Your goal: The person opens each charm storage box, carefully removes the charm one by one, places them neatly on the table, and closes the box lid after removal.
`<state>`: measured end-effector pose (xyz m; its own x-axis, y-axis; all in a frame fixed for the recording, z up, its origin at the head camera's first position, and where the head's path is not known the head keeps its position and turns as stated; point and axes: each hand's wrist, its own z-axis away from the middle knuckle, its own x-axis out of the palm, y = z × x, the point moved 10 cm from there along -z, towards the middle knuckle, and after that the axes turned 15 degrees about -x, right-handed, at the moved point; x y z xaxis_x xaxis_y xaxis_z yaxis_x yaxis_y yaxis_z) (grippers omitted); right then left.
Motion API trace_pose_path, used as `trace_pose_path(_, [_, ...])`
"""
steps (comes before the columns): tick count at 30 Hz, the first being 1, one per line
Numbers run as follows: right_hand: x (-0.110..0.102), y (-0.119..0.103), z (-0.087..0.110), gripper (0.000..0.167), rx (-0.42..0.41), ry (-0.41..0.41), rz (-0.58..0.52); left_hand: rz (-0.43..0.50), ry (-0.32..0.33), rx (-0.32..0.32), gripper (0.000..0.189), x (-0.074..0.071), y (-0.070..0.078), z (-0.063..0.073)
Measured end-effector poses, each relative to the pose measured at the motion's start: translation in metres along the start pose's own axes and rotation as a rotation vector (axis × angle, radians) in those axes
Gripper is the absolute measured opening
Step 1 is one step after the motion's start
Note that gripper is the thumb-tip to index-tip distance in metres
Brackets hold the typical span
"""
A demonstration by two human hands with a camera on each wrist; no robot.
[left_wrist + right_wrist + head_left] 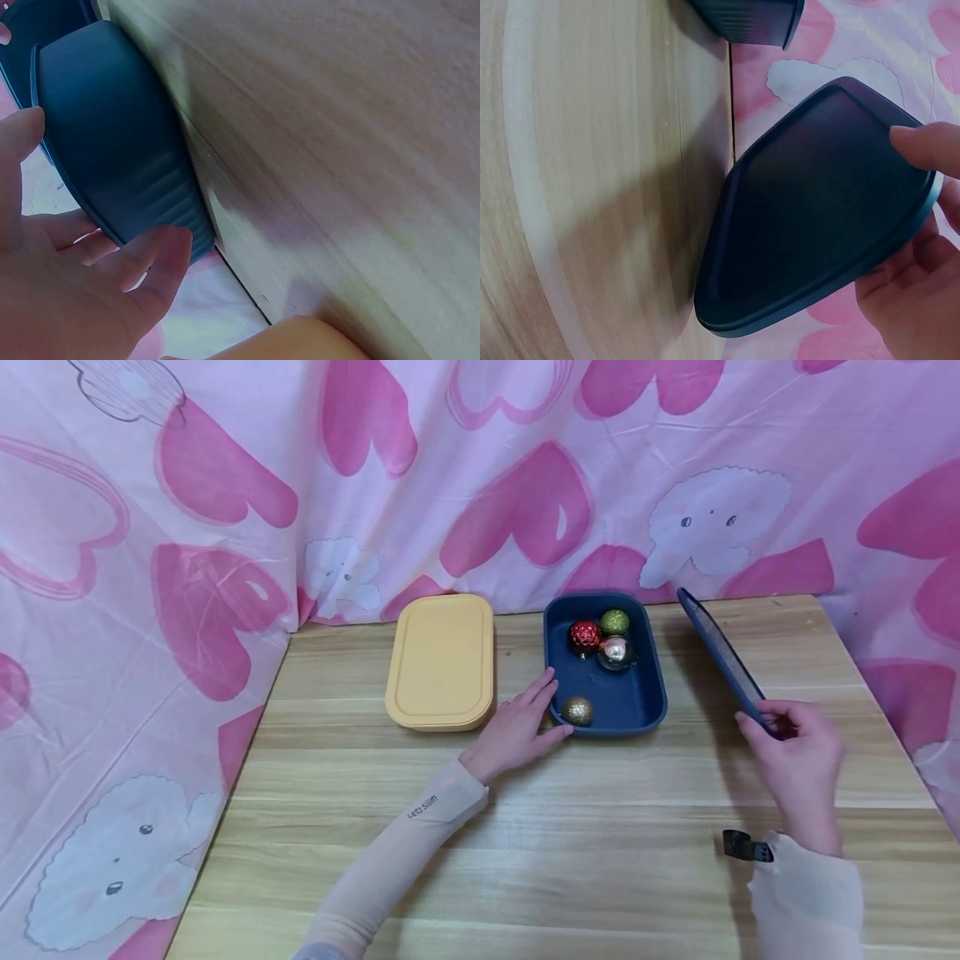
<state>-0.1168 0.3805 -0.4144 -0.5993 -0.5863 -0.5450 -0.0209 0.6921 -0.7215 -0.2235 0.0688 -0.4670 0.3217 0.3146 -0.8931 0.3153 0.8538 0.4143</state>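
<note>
A dark blue rectangular box [618, 697] stands uncovered on the wooden table. Inside lie a red ball ornament [584, 636], a green one [615, 622] and a silvery-pink one [617, 653] grouped at the back, with a gold glitter ball [577, 711] in the front left corner. My left hand [517, 731] rests its spread fingers against the box's left and front sides, touching the rim. To the right, my right hand [806, 760] pinches the edge of a dark blue lid [723, 656], held steeply tilted; in the right wrist view its broad face [810, 210] shows.
A yellow lidded box [441, 660] sits left of the blue box, close to my left forearm. Behind the table hangs a pink curtain [517, 510] with hearts. A black strap [738, 845] sticks out at my right wrist.
</note>
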Motion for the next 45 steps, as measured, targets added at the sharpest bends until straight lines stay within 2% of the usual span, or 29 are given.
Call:
trace_pose_path(12, [0.027, -0.004, 0.001, 0.025, -0.083, -0.237, 0.107, -0.013, 0.006, -0.003, 0.078, 0.001, -0.001, -0.001])
trace_pose_path(17, [0.038, -0.005, 0.002, 0.026, -0.124, -0.309, 0.155, -0.012, 0.002, -0.005, 0.078, 0.003, -0.002, -0.001])
trace_pose_path(30, [0.056, -0.005, 0.009, 0.024, -0.066, -0.371, 0.195, -0.013, -0.004, 0.002, 0.078, 0.003, 0.000, 0.000])
trace_pose_path(38, [0.067, -0.006, 0.008, 0.022, -0.074, -0.389, 0.210, -0.028, 0.015, -0.008, 0.078, 0.001, -0.002, -0.002])
trace_pose_path(45, [0.077, -0.001, 0.010, 0.023, -0.018, -0.449, 0.226, -0.025, 0.018, -0.002, 0.078, 0.001, -0.001, -0.003])
